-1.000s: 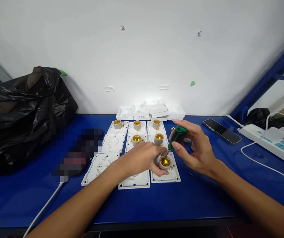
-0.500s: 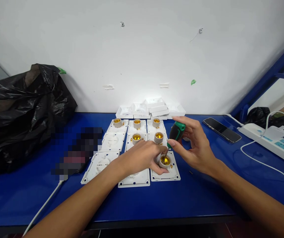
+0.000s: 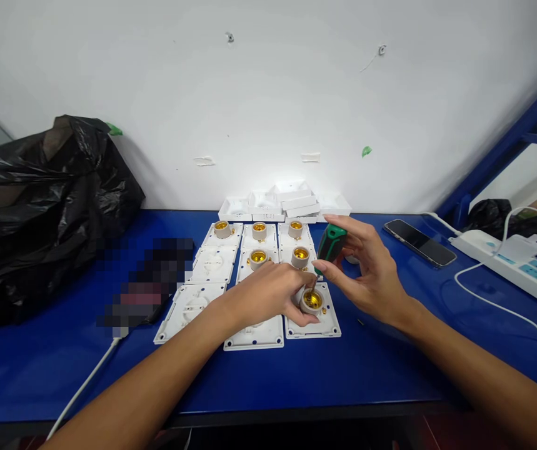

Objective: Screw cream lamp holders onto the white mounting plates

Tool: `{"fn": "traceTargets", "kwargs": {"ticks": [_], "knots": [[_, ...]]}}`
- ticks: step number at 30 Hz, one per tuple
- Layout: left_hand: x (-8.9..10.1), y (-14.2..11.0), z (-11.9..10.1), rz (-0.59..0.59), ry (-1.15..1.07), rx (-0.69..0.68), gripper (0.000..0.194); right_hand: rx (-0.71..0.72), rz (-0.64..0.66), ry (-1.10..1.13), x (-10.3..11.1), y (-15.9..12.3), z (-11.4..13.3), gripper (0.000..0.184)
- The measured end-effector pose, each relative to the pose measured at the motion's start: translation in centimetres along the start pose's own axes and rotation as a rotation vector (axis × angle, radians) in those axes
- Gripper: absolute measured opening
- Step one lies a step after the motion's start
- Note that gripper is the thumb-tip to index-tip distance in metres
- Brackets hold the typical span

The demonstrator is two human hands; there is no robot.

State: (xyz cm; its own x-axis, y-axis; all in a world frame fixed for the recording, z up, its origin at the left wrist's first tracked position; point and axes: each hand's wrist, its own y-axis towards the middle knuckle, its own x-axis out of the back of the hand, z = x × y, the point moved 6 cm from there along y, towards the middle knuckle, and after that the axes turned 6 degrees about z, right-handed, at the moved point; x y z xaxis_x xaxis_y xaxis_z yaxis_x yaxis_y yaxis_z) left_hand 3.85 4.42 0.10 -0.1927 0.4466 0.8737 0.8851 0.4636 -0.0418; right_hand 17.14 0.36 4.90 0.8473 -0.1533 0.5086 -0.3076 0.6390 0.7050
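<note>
My left hand [image 3: 268, 294] grips a beige lamp socket [image 3: 312, 302] with a brass inside, seated on a white square plate [image 3: 315, 326] at the front right of a grid of such plates. My right hand [image 3: 366, 269] holds a green-and-black screwdriver [image 3: 330, 244] tilted down, its metal tip inside that socket. Several other plates [image 3: 259, 240] behind carry sockets; two plates on the left [image 3: 188, 309] have none.
Blue table [image 3: 296, 381]. A big black plastic bag [image 3: 47, 206] fills the left. White plastic parts [image 3: 287, 203] are piled at the wall. A phone [image 3: 419, 242] and a white power strip [image 3: 516, 265] with cable lie right. A blurred dark object [image 3: 149, 287] with a white cord lies left.
My right hand has turned the screwdriver handle slightly and brought it more upright over the socket. My left hand stays on the socket. The view has shifted a little.
</note>
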Motion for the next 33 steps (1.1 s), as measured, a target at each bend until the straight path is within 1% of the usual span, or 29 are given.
{"fn": "traceTargets", "kwargs": {"ticks": [5, 8, 12, 15, 19, 23, 28, 33], "knots": [[-0.06, -0.04, -0.04, -0.014, 0.014, -0.010, 0.034, 0.027, -0.034, 0.029, 0.23, 0.05, -0.09, 0.071], [-0.08, -0.05, 0.02, -0.013, 0.020, -0.001, 0.036, 0.040, -0.039, 0.021, 0.34, 0.23, 0.13, 0.069], [-0.05, -0.04, 0.06, 0.007, 0.015, 0.012, 0.043, 0.021, 0.005, 0.016, 0.17, 0.33, 0.36, 0.072], [0.05, -0.05, -0.01, 0.005, 0.019, 0.007, 0.045, 0.046, 0.021, 0.013, 0.02, 0.20, 0.45, 0.075], [0.16, -0.04, -0.14, 0.000, 0.022, 0.001, 0.041, 0.088, -0.039, 0.004, 0.14, 0.02, 0.43, 0.069], [0.03, -0.02, -0.17, 0.019, 0.011, 0.010, 0.039, 0.102, -0.095, 0.016, 0.35, 0.04, 0.47, 0.069], [-0.03, -0.05, -0.02, -0.004, 0.012, 0.006, 0.037, 0.117, -0.096, 0.019, 0.43, 0.08, 0.65, 0.066], [-0.18, -0.03, 0.16, 0.001, 0.021, 0.006, 0.039, 0.113, -0.103, 0.023, 0.52, 0.04, 0.69, 0.065]]}}
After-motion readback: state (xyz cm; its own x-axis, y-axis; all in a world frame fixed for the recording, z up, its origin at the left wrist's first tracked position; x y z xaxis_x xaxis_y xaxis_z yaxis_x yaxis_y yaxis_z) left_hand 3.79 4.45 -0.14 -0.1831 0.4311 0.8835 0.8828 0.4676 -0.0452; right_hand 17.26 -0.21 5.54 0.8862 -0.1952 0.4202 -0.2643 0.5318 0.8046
